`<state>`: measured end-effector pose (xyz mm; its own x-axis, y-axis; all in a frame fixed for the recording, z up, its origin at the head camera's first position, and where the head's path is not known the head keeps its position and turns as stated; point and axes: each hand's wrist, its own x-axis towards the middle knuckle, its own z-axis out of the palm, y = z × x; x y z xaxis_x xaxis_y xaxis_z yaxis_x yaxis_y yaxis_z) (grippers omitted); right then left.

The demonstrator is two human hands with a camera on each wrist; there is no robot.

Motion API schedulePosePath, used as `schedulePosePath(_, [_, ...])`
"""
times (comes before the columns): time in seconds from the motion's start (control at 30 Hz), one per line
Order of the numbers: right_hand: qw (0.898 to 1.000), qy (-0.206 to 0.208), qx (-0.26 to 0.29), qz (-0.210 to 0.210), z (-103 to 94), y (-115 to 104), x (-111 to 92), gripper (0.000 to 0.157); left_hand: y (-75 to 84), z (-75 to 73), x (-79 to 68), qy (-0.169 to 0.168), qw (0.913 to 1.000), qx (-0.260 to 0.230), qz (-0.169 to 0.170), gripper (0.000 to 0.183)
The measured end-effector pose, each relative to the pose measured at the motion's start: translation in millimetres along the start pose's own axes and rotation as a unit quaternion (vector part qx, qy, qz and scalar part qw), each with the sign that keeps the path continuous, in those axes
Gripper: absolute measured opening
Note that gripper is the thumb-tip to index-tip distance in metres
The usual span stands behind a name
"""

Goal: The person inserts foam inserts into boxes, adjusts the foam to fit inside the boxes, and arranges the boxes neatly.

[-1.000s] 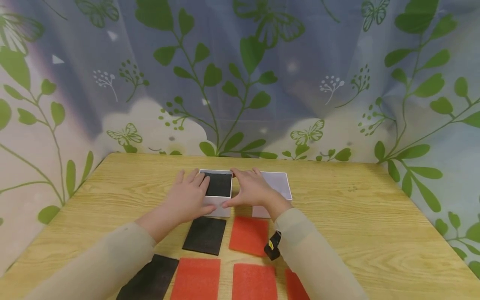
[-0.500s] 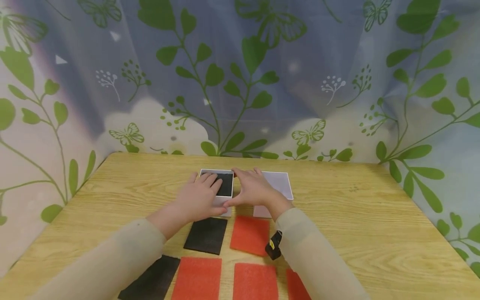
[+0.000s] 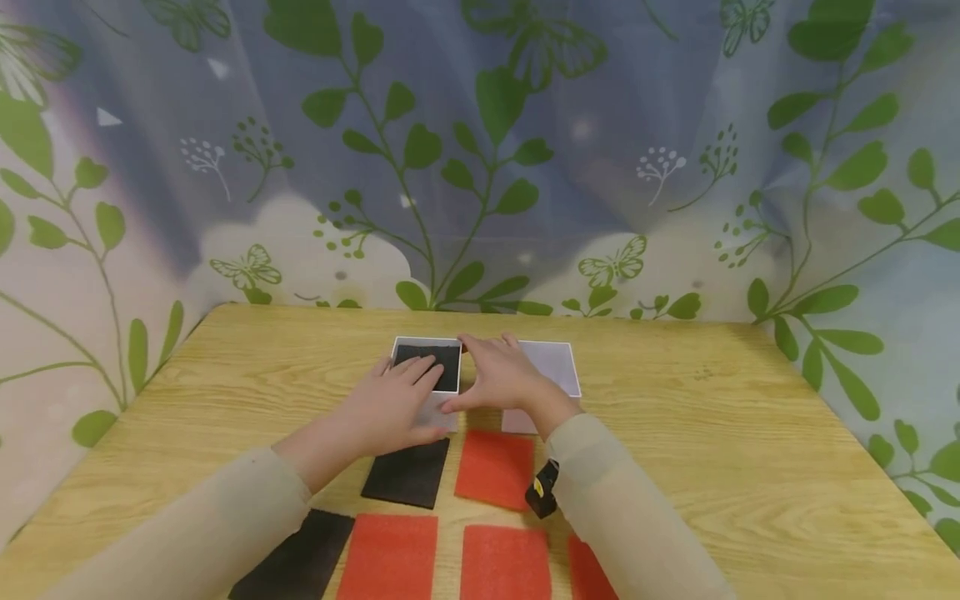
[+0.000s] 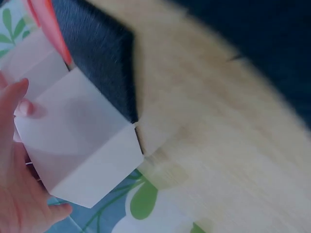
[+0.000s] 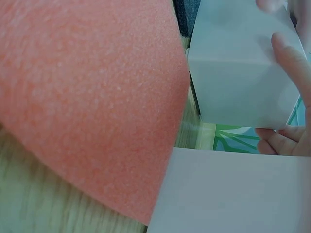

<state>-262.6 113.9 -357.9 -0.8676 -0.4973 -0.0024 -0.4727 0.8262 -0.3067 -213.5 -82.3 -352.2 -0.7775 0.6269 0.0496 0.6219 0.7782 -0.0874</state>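
An open-topped white box (image 3: 441,414) stands near the far middle of the table with a black foam sheet (image 3: 451,357) lying inside it. My left hand (image 3: 378,410) lies over the box, outstretched fingers on the black sheet and thumb low by the front wall. My right hand (image 3: 504,375) holds the same box at its right side. In the right wrist view its thumb (image 5: 289,58) touches the front of the box (image 5: 243,87), and the other fingertips are at the back. Part of the sheet is hidden under my left fingers.
A second white box (image 3: 519,422) stands just right, partly behind my right hand. Nearer lie black foam sheets (image 3: 408,473) and several red foam sheets (image 3: 495,469) in rows. A leaf-patterned curtain (image 3: 480,167) hangs behind the table.
My left fingers have slid further right over the black sheet in the box, covering more of it. My right hand keeps its hold on the box.
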Motion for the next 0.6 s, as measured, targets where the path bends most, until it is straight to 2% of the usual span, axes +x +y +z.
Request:
schedulePosePath(0.33, [1.000,0.002,-0.007,0.002,0.3,-1.9,1.5,0.111,-3.9,-2.9,-35.2,0.028,0.9991,0.001,0.031,0.081])
schedulePosePath(0.6, [1.000,0.006,-0.002,0.001,0.3,-3.1,0.8,0.111,-4.7,-4.2,-52.3,0.042,0.9983,-0.009,0.041,0.078])
